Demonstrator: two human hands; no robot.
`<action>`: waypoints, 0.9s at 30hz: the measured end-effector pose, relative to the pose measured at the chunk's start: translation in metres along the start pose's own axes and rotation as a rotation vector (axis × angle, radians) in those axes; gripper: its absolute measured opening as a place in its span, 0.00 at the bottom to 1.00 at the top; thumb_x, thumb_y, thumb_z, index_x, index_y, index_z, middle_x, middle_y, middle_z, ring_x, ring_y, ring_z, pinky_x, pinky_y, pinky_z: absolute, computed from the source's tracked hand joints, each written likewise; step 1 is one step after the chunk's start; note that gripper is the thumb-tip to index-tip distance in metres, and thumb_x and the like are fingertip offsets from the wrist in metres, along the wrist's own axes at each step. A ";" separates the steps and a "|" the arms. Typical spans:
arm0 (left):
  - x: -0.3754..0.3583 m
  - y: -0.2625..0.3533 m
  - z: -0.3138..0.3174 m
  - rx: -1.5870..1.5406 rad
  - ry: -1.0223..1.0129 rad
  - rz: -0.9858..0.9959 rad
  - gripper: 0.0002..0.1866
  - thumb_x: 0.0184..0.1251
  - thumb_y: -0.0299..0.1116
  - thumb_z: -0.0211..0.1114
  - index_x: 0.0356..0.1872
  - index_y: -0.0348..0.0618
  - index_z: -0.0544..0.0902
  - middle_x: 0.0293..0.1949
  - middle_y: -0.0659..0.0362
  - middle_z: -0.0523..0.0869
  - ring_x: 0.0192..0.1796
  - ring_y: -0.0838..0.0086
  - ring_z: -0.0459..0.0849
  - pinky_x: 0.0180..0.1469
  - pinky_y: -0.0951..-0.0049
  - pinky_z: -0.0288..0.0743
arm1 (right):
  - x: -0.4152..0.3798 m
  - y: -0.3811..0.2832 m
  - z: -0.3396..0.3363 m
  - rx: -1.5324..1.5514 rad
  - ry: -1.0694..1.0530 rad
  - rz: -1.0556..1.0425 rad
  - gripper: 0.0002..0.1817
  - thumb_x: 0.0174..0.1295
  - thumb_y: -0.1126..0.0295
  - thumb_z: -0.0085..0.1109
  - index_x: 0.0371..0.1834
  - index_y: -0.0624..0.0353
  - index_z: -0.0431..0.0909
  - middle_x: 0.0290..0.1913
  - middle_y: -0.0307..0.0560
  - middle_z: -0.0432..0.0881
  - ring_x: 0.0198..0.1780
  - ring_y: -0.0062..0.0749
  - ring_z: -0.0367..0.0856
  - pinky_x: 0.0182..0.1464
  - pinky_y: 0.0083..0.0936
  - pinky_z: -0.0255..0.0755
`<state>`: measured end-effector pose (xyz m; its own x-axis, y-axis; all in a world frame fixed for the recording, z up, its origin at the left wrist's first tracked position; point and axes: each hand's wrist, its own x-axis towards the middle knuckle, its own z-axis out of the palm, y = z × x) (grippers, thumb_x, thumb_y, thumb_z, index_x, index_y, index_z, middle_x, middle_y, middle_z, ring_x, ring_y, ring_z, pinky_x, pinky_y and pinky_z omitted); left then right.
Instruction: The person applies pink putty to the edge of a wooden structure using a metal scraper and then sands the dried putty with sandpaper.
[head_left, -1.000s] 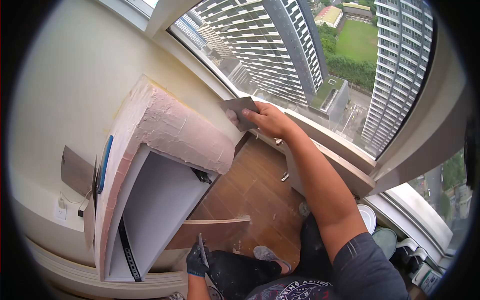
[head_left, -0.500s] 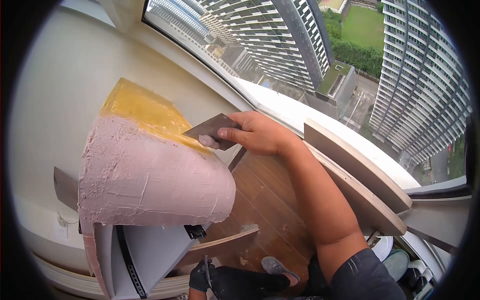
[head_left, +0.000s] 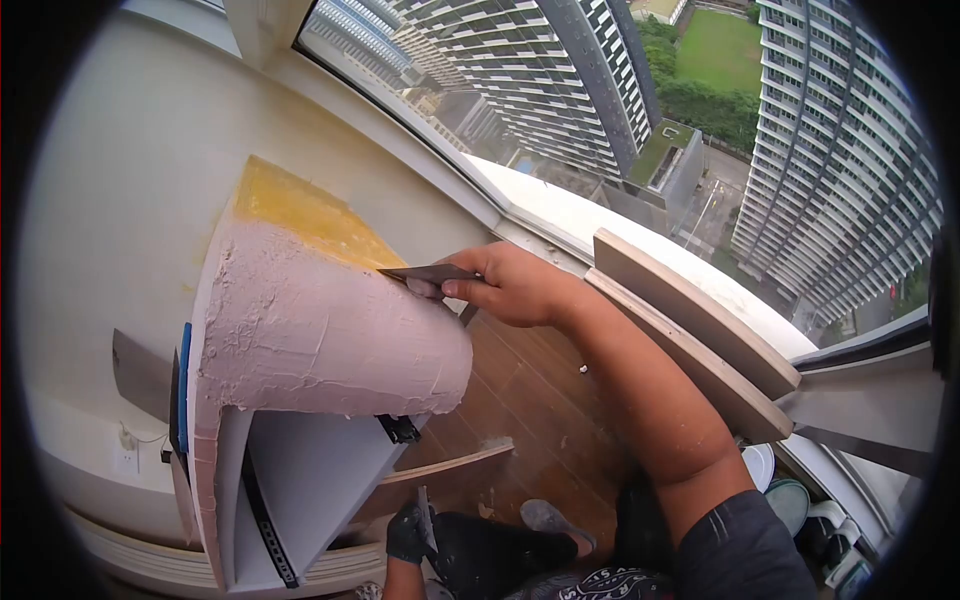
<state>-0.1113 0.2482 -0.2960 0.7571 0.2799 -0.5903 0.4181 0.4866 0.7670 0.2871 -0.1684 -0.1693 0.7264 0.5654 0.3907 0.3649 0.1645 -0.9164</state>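
Note:
A curved cabinet end (head_left: pixel 330 330) is coated with rough pink filler, and a yellow strip (head_left: pixel 300 210) along its far side has no pink on it. My right hand (head_left: pixel 515 285) grips a flat metal scraper (head_left: pixel 440 271), seen nearly edge-on. The blade's tip meets the border of pink and yellow; a lump of pink filler (head_left: pixel 424 288) clings beneath the blade. Low in the view, my gloved left hand (head_left: pixel 405 535) is closed around a thin flat tool (head_left: pixel 427 515), seen edge-on, probably another scraper.
Below the coated curve is an open cabinet compartment (head_left: pixel 300 490) with a black drawer rail (head_left: pixel 265 525). Curved wooden boards (head_left: pixel 690 340) lean by the window at right. Containers (head_left: pixel 785 505) stand at lower right. A curved strip (head_left: pixel 450 460) lies near my feet on the wooden floor.
My right hand has turned the scraper from showing its flat face to nearly edge-on and lowered it slightly. The left hand's tool shows more. The whole view has shifted a little.

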 end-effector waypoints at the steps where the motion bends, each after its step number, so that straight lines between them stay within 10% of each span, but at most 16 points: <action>1: -0.002 -0.002 -0.002 0.020 0.049 0.023 0.22 0.66 0.40 0.65 0.57 0.39 0.80 0.34 0.54 0.83 0.31 0.65 0.80 0.30 0.64 0.73 | -0.004 0.000 0.007 0.020 0.021 -0.039 0.15 0.71 0.70 0.57 0.57 0.61 0.82 0.46 0.58 0.87 0.47 0.48 0.85 0.54 0.36 0.76; 10: 0.006 -0.015 -0.026 -0.002 0.113 0.108 0.18 0.67 0.38 0.62 0.56 0.45 0.81 0.37 0.55 0.86 0.36 0.63 0.87 0.39 0.61 0.84 | -0.050 -0.038 0.034 -0.215 0.229 -0.115 0.23 0.61 0.79 0.54 0.61 0.59 0.80 0.51 0.59 0.86 0.52 0.55 0.83 0.58 0.41 0.75; 18: 0.023 -0.037 -0.069 0.757 0.134 0.571 0.17 0.70 0.37 0.60 0.56 0.46 0.82 0.40 0.58 0.87 0.40 0.65 0.87 0.44 0.64 0.83 | -0.107 -0.056 0.096 -0.366 0.507 -0.198 0.26 0.58 0.79 0.56 0.63 0.55 0.79 0.51 0.56 0.86 0.53 0.54 0.83 0.57 0.41 0.76; 27: -0.018 -0.018 -0.041 0.274 0.093 0.274 0.17 0.71 0.37 0.58 0.58 0.47 0.80 0.44 0.58 0.87 0.42 0.67 0.87 0.47 0.64 0.83 | -0.085 -0.051 0.034 -0.138 0.514 0.095 0.14 0.68 0.74 0.54 0.54 0.62 0.82 0.41 0.59 0.86 0.42 0.48 0.85 0.49 0.36 0.76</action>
<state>-0.1530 0.2681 -0.3094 0.8156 0.4489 -0.3652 0.3352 0.1479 0.9305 0.1873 -0.1974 -0.1590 0.9387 0.0982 0.3304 0.3315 0.0046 -0.9434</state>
